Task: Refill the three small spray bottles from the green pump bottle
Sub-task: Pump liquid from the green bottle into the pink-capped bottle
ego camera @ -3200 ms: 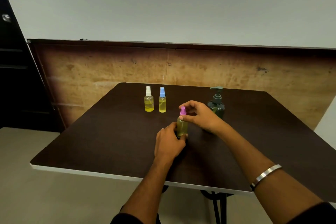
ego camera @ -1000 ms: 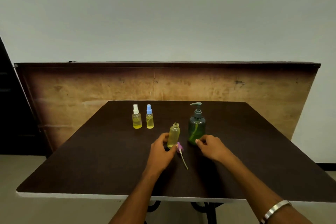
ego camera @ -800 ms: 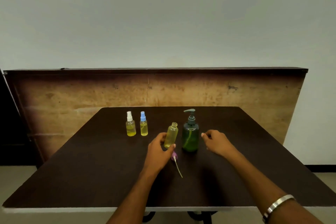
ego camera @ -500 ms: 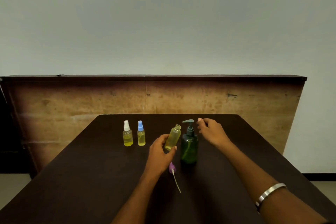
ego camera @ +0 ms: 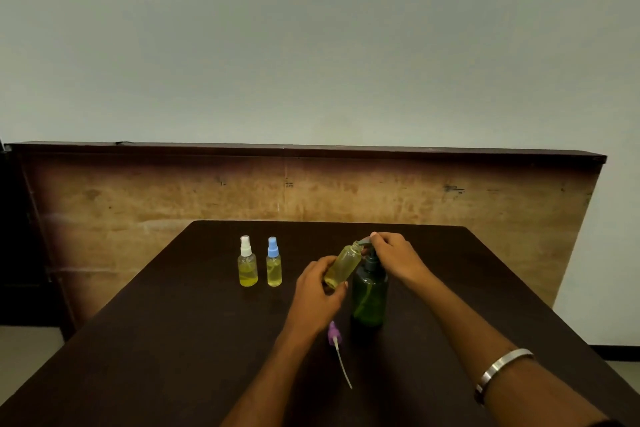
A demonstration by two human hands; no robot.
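Whereas half a second ago our right hand (ego camera: 394,258) hovered beside the pump, it now rests curled on the green pump bottle (ego camera: 369,295) head. Our left hand (ego camera: 317,291) grips the uncapped spray bottle (ego camera: 343,265), raised with its mouth at the nozzle. Its purple sprayer cap (ego camera: 334,336) lies on the table (ego camera: 173,340).

- A plain pale wall (ego camera: 311,45) fills the upper half, dimly lit.
- Below it runs a worn wooden panel (ego camera: 138,198) capped by a dark ledge.
- The dark brown worktop (ego camera: 173,340) stretches forward.
- Pale floor (ego camera: 27,350) shows at left.
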